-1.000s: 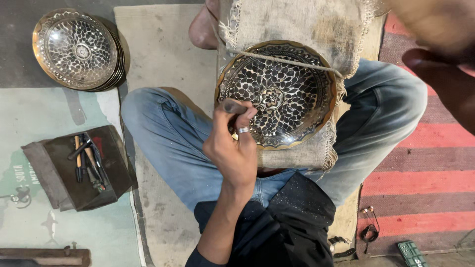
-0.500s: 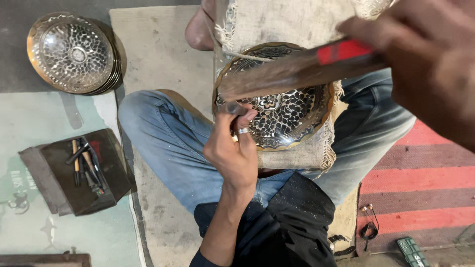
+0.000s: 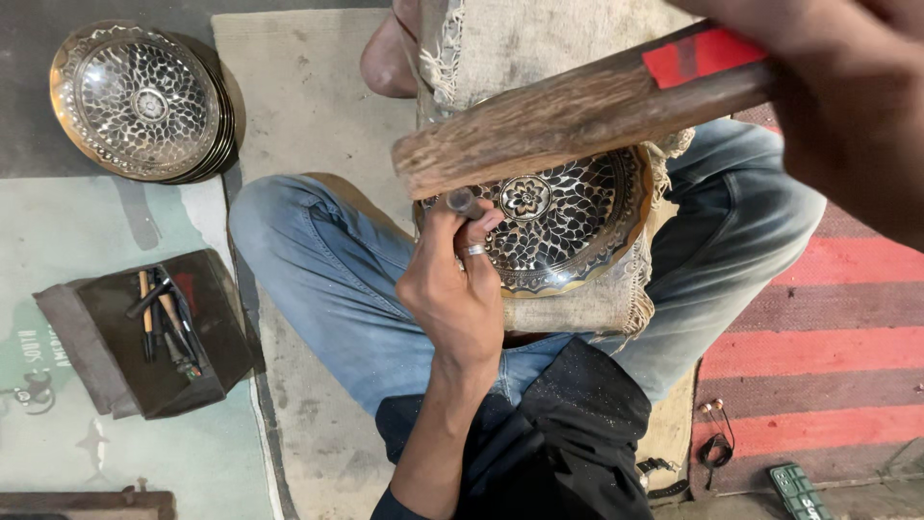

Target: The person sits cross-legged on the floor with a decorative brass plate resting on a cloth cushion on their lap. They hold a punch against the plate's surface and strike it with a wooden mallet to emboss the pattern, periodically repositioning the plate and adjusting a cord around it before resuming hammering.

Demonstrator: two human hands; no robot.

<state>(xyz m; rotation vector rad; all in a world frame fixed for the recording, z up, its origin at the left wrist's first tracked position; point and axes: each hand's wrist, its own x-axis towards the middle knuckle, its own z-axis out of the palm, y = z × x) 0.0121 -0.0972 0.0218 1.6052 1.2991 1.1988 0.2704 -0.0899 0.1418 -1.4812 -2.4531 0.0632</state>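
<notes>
I sit cross-legged with an engraved brass bowl (image 3: 568, 226) resting on burlap cloth (image 3: 539, 58) over my lap. My left hand (image 3: 452, 289), a ring on one finger, pinches a small metal chisel (image 3: 462, 200) upright against the bowl's left rim. My right hand (image 3: 847, 106) is very near the camera at the upper right, gripping a wooden mallet (image 3: 577, 116) with a red tape band. The mallet's blunt end hangs just above the chisel's head and hides the bowl's upper part.
A stack of similar patterned brass bowls (image 3: 140, 101) lies on the floor at the upper left. A dark pouch (image 3: 144, 332) with several small tools sits at the left. A cord (image 3: 717, 448) and a small green device (image 3: 799, 491) lie on the red striped mat at the lower right.
My right hand has swung the mallet in from the upper right, down across the bowl toward the chisel. The left hand stays on the chisel at the rim.
</notes>
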